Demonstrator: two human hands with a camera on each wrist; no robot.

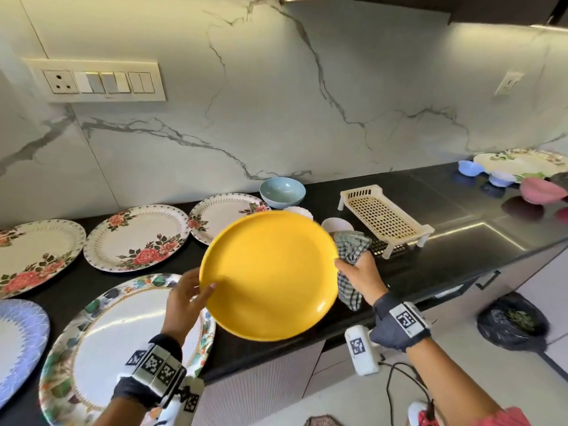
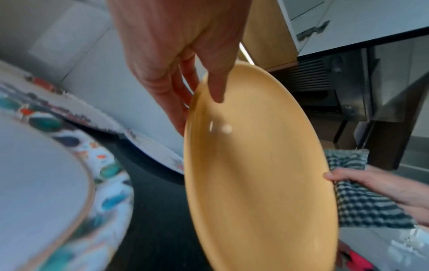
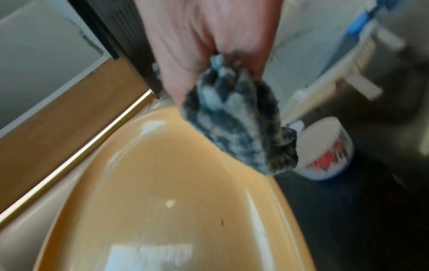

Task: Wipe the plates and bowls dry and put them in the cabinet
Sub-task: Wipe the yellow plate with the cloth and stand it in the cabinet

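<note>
Over the counter, head view: the yellow plate (image 1: 270, 275) is held tilted above the black counter (image 1: 461, 216), off the surface
Left hand, head view: the left hand (image 1: 187, 298) grips the plate's left rim, thumb on the face, the other fingers hidden behind it
Right hand, head view: the right hand (image 1: 361, 275) is closed round a bunched checked cloth (image 1: 350, 250) at the plate's right rim, thumb tip against the edge
Hidden, head view: two small white bowls (image 1: 336, 224) sit half covered behind the plate and cloth
Counter, head view: three rose-patterned plates (image 1: 135, 236) lie in a row by the marble wall (image 1: 276, 103), a pale blue bowl (image 1: 282, 192) beyond them; a big plate with a coloured border (image 1: 92, 333) lies nearest, partly under the left wrist; a cream rack (image 1: 384, 218) stands to the right, with more bowls far right, blurred
Left wrist view: thumb on the plate's face (image 2: 260, 165), fingers behind the rim; the right hand and cloth (image 2: 362, 199) show at the far edge; the rest is smeared
Right wrist view: the cloth (image 3: 234, 124) juts from the closed hand over the plate (image 3: 174, 192); a white bowl (image 3: 325, 148) sits beyond, blurred
</note>
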